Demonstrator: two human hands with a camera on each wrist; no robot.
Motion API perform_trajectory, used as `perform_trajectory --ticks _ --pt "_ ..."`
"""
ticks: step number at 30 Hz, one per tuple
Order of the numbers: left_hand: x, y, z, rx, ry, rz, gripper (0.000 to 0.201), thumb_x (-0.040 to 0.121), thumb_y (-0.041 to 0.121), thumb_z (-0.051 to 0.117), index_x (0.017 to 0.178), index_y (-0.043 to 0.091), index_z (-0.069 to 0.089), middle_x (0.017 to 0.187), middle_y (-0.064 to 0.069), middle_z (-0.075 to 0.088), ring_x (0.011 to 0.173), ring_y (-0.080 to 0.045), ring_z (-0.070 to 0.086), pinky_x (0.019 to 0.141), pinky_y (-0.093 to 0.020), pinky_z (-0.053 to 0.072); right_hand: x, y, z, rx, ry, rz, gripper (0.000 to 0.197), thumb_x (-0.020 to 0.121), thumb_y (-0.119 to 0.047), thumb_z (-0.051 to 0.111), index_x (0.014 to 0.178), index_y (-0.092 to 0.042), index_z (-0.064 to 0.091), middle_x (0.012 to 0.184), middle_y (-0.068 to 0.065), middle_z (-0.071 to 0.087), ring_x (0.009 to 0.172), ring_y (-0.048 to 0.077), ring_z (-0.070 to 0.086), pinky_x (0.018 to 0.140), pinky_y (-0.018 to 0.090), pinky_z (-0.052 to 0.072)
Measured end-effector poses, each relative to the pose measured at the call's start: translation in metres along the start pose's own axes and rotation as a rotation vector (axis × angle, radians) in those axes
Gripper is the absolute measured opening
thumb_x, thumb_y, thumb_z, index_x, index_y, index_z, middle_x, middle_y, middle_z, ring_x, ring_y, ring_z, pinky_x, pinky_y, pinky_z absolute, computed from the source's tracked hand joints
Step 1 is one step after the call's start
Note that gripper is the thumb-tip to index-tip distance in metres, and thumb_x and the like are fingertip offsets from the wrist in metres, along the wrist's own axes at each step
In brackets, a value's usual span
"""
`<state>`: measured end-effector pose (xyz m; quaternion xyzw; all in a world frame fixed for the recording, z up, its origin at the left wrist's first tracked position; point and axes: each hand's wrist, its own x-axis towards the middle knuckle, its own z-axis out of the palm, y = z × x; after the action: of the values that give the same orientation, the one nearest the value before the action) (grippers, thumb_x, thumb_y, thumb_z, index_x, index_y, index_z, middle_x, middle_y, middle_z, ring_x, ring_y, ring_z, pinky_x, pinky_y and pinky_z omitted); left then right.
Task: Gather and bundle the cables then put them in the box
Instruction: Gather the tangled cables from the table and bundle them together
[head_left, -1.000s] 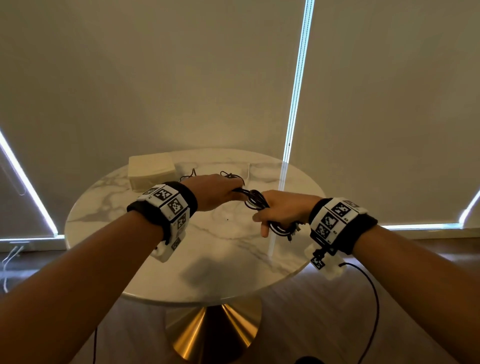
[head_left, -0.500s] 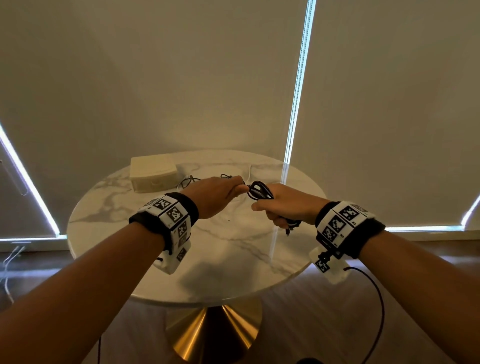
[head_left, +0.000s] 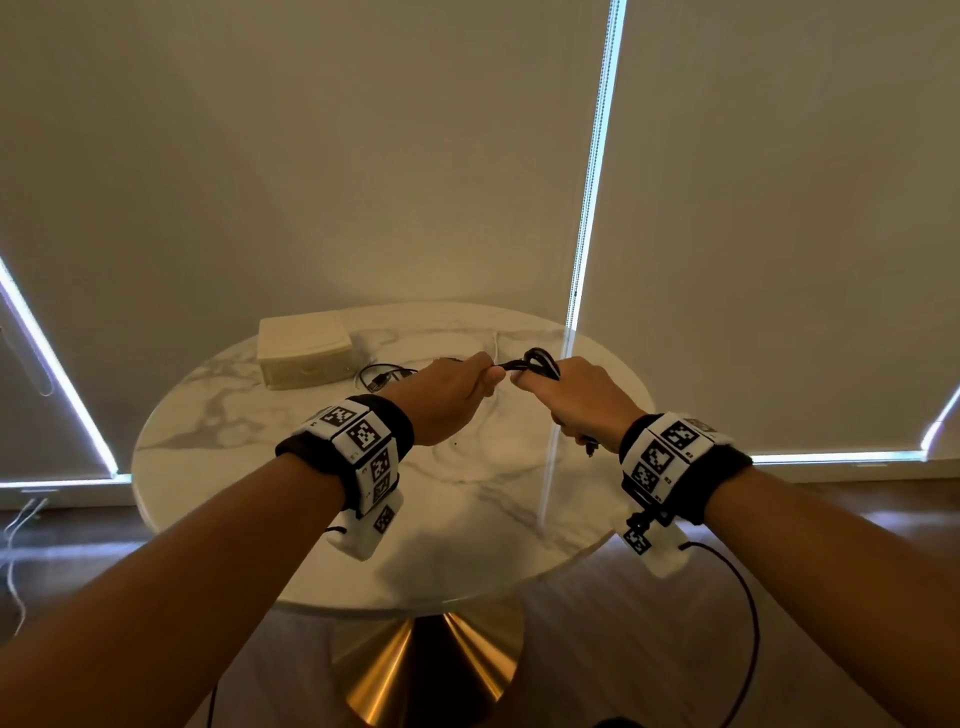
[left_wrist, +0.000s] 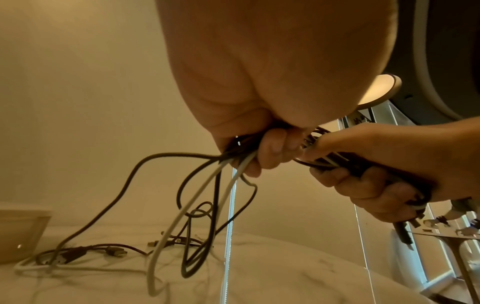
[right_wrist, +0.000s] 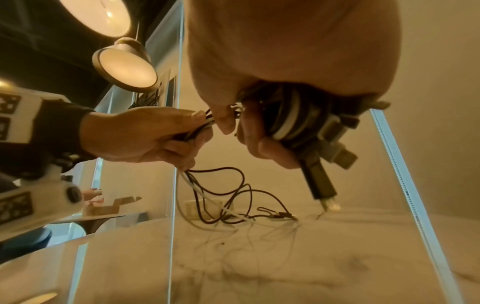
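Observation:
Both hands are raised over the round marble table (head_left: 249, 441), close together. My right hand (head_left: 576, 395) grips a coiled bundle of black and white cables (right_wrist: 288, 117), with plugs (right_wrist: 335, 154) sticking out below the fist. A black loop of the bundle (head_left: 540, 361) shows above that fist. My left hand (head_left: 452, 395) grips the loose strands (left_wrist: 228, 162) leading into the bundle. Those strands hang down to cable ends (left_wrist: 109, 251) lying on the table. A cream box (head_left: 304, 353) stands at the table's back left, and its top looks shut.
Pale roller blinds (head_left: 363, 156) hang right behind the table, with bright gaps between them. The table stands on a brass cone base (head_left: 426, 670). A thin dark wire (head_left: 748, 623) hangs from my right wrist band. More cords (head_left: 15, 545) lie on the floor at far left.
Both hands have risen and moved away from me over the table. The bundle in my right hand has drawn tighter, and less loose cable lies on the table.

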<state>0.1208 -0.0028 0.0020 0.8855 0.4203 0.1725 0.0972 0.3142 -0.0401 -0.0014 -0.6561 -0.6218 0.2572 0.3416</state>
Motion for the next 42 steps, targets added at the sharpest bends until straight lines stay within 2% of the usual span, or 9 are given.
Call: perform_trajectory --ticks 12,14,18,22,26,30,34,40,42 --pt "-0.004 0.012 0.005 -0.259 0.004 -0.06 0.037 0.105 0.045 0.025 0.087 0.025 0.05 0.074 0.0 0.067 0.061 -0.01 0.059 0.061 -0.029 0.045 0.01 -0.005 0.007 0.511 0.128 0.124 0.038 0.096 -0.044 0.056 0.07 -0.018 0.045 0.05 0.0 0.036 0.038 0.016 0.029 0.042 0.026 0.027" --pt "-0.004 0.014 0.004 -0.266 -0.01 -0.063 0.038 0.104 0.048 0.024 0.087 0.025 0.05 0.072 0.002 0.066 0.068 -0.02 0.064 0.062 -0.037 0.05 0.012 -0.007 0.008 0.575 0.144 0.135 0.039 0.097 -0.043 0.055 0.069 -0.019 0.042 0.05 0.0 0.034 0.039 0.016 0.027 0.042 0.026 0.026" --pt "-0.003 0.014 0.006 -0.193 -0.039 -0.044 0.035 0.104 0.048 0.023 0.093 0.024 0.046 0.076 -0.002 0.067 0.068 -0.019 0.062 0.063 -0.034 0.048 0.017 -0.011 0.005 0.751 0.197 0.201 0.04 0.098 -0.04 0.053 0.065 -0.021 0.04 0.05 -0.001 0.032 0.038 0.016 0.028 0.041 0.024 0.026" --pt "-0.009 0.005 0.019 -0.096 -0.068 -0.021 0.042 0.098 0.06 0.017 0.094 0.029 0.044 0.084 -0.006 0.064 0.073 -0.026 0.062 0.076 -0.05 0.053 0.025 -0.008 -0.009 0.959 0.286 0.276 0.042 0.098 -0.039 0.052 0.063 -0.021 0.039 0.046 -0.003 0.033 0.035 0.015 0.03 0.044 0.023 0.027" --pt "-0.014 0.005 0.019 -0.092 -0.108 -0.035 0.036 0.104 0.049 0.021 0.098 0.024 0.047 0.09 -0.001 0.061 0.079 -0.019 0.058 0.082 -0.045 0.05 0.026 -0.007 -0.008 0.98 0.244 0.302 0.04 0.098 -0.04 0.053 0.065 -0.02 0.041 0.047 -0.002 0.033 0.037 0.016 0.032 0.046 0.025 0.03" --pt "-0.013 -0.001 0.016 -0.024 -0.113 -0.068 0.041 0.104 0.049 0.023 0.101 0.015 0.047 0.087 -0.008 0.062 0.075 -0.024 0.059 0.076 -0.045 0.05 0.023 -0.005 0.004 0.98 0.216 0.299 0.038 0.099 -0.039 0.056 0.069 -0.019 0.044 0.048 -0.001 0.039 0.038 0.017 0.039 0.044 0.025 0.038" --pt "-0.009 -0.004 0.013 -0.144 -0.052 -0.147 0.026 0.104 0.034 0.034 0.124 0.018 0.036 0.084 -0.007 0.065 0.07 -0.025 0.063 0.066 -0.042 0.053 0.02 -0.005 0.013 0.999 0.202 0.274 0.036 0.098 -0.039 0.06 0.073 -0.019 0.044 0.05 0.0 0.038 0.04 0.016 0.039 0.045 0.026 0.04" --pt "-0.005 0.003 0.008 -0.258 0.124 -0.037 0.064 0.1 0.02 0.047 0.149 0.032 0.007 0.096 -0.006 0.062 0.075 -0.025 0.063 0.074 -0.047 0.056 0.014 -0.004 0.026 0.938 0.198 0.285 0.029 0.098 -0.038 0.06 0.082 -0.016 0.051 0.049 -0.001 0.039 0.041 0.016 0.041 0.046 0.027 0.041" --pt "-0.006 0.003 0.008 -0.211 0.125 -0.006 0.074 0.099 0.026 0.052 0.151 0.035 0.001 0.116 -0.006 0.061 0.093 -0.022 0.065 0.087 -0.041 0.055 0.013 -0.003 0.027 0.918 0.208 0.291 0.028 0.099 -0.037 0.059 0.083 -0.015 0.053 0.048 -0.001 0.041 0.041 0.017 0.041 0.048 0.027 0.041"
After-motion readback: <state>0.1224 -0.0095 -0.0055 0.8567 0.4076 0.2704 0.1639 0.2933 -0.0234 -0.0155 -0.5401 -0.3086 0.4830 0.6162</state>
